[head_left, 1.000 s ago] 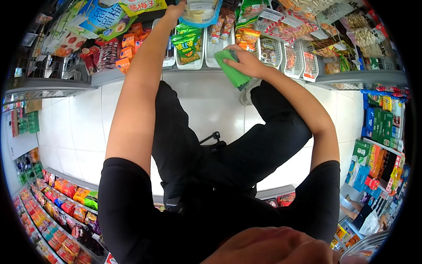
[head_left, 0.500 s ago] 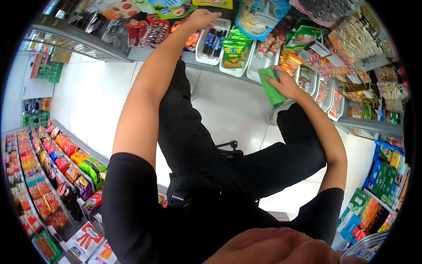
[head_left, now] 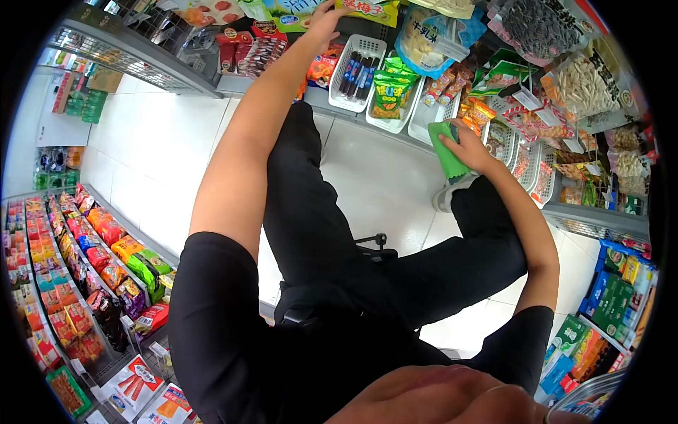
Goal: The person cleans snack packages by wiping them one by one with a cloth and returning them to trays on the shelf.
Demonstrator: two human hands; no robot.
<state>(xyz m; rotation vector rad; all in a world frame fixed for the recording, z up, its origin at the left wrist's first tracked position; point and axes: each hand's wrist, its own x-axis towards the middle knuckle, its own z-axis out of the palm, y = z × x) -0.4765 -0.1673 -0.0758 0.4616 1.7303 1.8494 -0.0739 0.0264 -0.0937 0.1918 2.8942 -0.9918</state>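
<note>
My left hand (head_left: 325, 27) reaches up to the shelf with its fingers apart. It is beside a yellow snack bag (head_left: 369, 10) and a green and blue bag (head_left: 288, 15); whether the fingertips touch either one I cannot tell. Lower right, my right hand (head_left: 469, 147) is closed around a folded green cloth (head_left: 446, 155) near the shelf's front edge, in front of a white basket (head_left: 421, 128) with small orange-brown packets at its back. Between the two hands stand a basket of dark wrapped sticks (head_left: 359, 74) and one of green snack bags (head_left: 388, 95).
Large pouches, including a blue one (head_left: 434, 41), stand behind the baskets. More baskets of small packets (head_left: 544, 180) line the shelf to the right. Racks of snacks (head_left: 106, 247) are at lower left, boxed goods (head_left: 613, 300) at lower right. My legs straddle the tiled floor (head_left: 381, 180).
My left hand has moved farther in toward the bags, its fingers now by the yellow one. The view has shifted slightly; my right hand still holds the green cloth near the basket.
</note>
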